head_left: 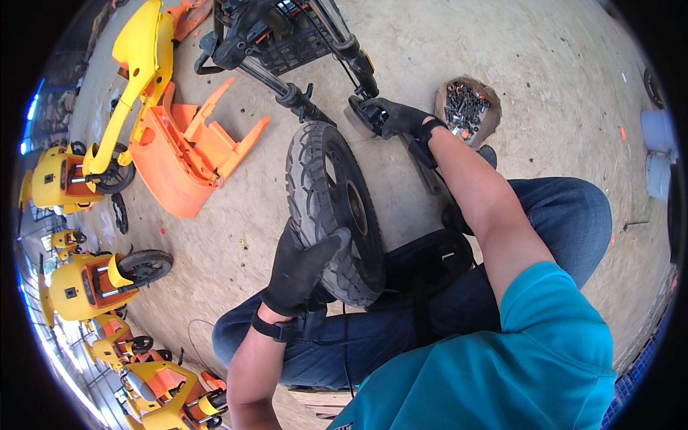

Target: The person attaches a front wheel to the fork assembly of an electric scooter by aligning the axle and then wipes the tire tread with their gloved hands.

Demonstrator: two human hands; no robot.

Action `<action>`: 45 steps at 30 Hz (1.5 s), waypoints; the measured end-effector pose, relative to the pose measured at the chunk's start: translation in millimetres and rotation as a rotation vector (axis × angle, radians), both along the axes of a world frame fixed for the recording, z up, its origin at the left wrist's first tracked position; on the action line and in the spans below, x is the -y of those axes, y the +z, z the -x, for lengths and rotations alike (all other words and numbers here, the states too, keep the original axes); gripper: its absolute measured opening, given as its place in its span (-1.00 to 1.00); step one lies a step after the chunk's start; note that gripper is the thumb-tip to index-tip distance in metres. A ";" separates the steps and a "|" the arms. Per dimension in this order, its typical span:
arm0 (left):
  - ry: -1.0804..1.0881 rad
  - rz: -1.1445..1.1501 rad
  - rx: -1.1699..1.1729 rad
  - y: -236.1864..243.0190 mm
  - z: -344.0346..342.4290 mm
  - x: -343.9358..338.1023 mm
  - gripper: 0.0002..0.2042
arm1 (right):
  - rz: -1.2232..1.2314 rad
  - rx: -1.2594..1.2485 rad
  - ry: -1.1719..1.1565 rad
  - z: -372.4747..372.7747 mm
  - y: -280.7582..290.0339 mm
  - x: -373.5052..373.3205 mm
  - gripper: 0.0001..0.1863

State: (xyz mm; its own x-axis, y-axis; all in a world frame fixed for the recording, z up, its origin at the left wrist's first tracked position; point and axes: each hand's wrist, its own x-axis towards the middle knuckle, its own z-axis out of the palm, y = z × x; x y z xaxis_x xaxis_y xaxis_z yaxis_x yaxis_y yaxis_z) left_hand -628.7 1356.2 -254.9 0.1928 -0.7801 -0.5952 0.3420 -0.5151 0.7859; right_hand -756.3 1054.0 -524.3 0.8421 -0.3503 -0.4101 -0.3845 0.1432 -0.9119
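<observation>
My left hand (304,266), in a black glove, grips the near end of a wheel (308,190). Its thumb lies over the black tyre's sidewall, and the wheel stands upright, slightly tilted, between my legs. Beyond it are the two front fork legs (266,77) of a motorbike or scooter. My right hand (401,119), also gloved, reaches forward to the right fork end, fingers closed round a round dark metal part (367,118) like a brake plate. That part sits close to the fork's lower end; whether it touches is hidden by my fingers.
Orange (175,154) and yellow body panels (136,46) lie left of the fork. A torn-open box of bolts (466,107) sits beyond my right forearm. Several yellow scooters (86,287) line the far left; pale buckets (658,132) stand at the right.
</observation>
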 end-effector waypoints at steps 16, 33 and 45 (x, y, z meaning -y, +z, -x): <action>0.036 0.015 -0.012 -2.5 2.6 0.6 -0.52 | -0.078 0.069 -0.133 -5.5 1.4 -21.1 -0.09; 0.042 0.035 0.001 -3.2 7.0 2.4 -0.54 | -0.142 0.044 -0.073 2.3 17.1 -21.1 -0.05; 0.039 0.003 0.115 -7.7 15.6 6.6 -0.63 | -0.192 0.049 -0.080 3.5 17.9 -13.4 -0.03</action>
